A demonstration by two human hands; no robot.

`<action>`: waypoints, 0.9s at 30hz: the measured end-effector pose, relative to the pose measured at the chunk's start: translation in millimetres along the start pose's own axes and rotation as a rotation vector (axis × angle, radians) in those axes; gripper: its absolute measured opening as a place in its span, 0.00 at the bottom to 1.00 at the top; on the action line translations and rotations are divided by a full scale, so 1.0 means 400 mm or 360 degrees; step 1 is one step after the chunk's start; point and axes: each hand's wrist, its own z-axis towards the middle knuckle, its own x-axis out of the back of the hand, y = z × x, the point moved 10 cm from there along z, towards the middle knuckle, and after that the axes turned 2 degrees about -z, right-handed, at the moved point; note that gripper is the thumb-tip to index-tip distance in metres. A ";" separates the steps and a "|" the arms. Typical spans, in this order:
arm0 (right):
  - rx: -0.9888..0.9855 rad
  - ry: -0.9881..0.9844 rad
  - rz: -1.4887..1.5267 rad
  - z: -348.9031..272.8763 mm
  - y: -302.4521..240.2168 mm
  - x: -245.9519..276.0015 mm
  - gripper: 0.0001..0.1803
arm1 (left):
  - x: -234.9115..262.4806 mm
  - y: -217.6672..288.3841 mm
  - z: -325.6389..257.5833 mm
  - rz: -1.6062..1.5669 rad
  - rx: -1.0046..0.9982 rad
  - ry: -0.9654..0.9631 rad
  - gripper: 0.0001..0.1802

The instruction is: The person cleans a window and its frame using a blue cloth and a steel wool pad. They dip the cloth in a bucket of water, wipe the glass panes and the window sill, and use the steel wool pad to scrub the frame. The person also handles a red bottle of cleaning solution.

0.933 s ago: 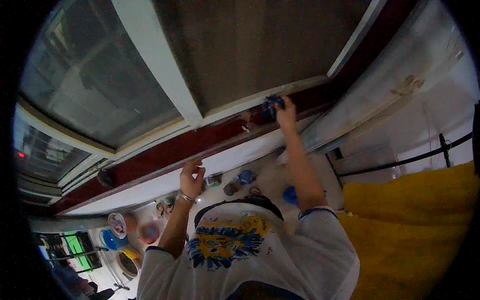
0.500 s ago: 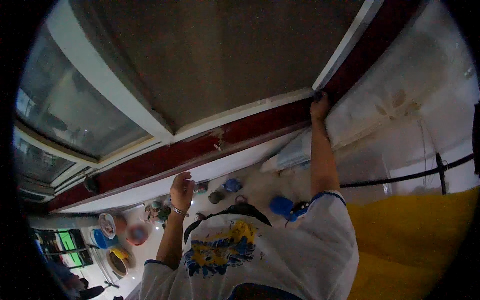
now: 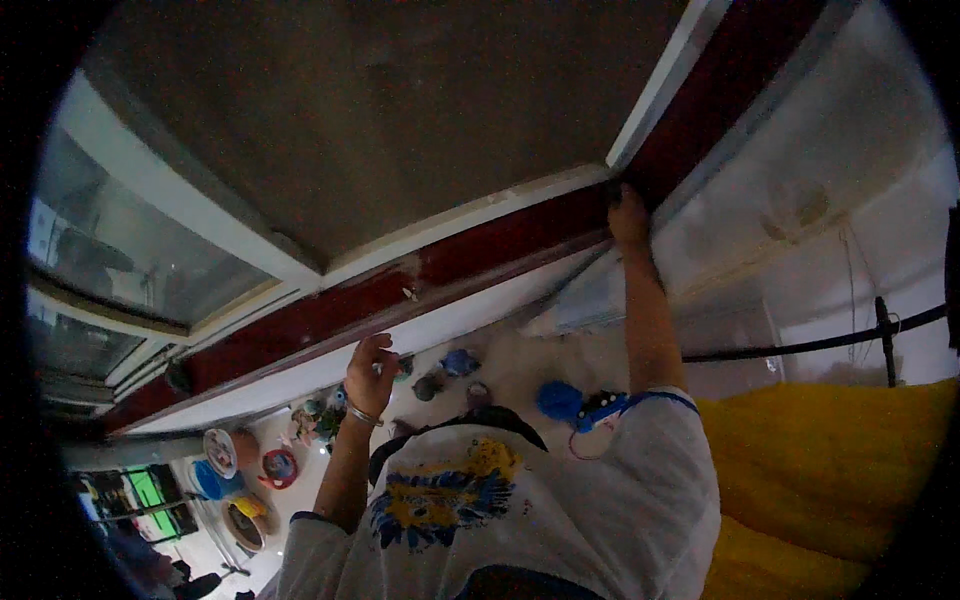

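Note:
My right arm reaches out to the far corner of a dark red window sill [image 3: 480,235]. There my right hand [image 3: 628,218] is closed on a small dark thing, too dim to make out, pressed against the sill by the corner of the white window frame [image 3: 500,202]. My left hand [image 3: 370,375] hangs in the air below the sill, its fingers loosely curled and apart, with nothing visible in them. A bracelet [image 3: 365,415] circles the left wrist. On the sill lies a small pale scrap [image 3: 410,294]; further left is a dark lump [image 3: 178,375].
Yellow fabric [image 3: 830,480] spreads on the right, below a black rail [image 3: 800,352] along the pale wall. On the floor below are a blue item [image 3: 560,400], a red basin [image 3: 280,468], a blue bucket [image 3: 215,480] and several small objects. Glass panes [image 3: 150,230] stand at left.
The view has shifted slightly, so window and sill sit a little further left. My right hand stays at the sill's corner; my left hand still hangs free.

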 end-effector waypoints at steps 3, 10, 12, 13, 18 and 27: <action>0.0081 0.0128 -0.0106 -0.029 0.012 -0.001 0.22 | 0.020 -0.091 -0.035 -0.0175 0.0173 -0.0033 0.14; 0.0339 -0.0084 0.0389 -0.380 -0.450 -0.080 0.27 | 0.048 -0.174 -0.108 -0.0254 0.0310 -0.0015 0.13; 0.0569 0.0207 0.0532 -0.466 -0.549 -0.137 0.23 | 0.042 -0.160 -0.094 -0.0407 0.0393 -0.0053 0.14; 0.0574 0.0154 0.0599 -0.476 -0.561 -0.141 0.23 | 0.056 -0.116 -0.085 -0.0283 0.0276 -0.0039 0.14; 0.0352 0.0178 0.0813 -0.404 -0.502 -0.007 0.18 | 0.110 -0.071 -0.069 -0.0025 0.0157 -0.0010 0.16; -0.0129 0.0687 0.0177 0.016 0.012 -0.016 0.22 | 0.160 -0.138 -0.118 -0.0049 0.0226 0.0140 0.13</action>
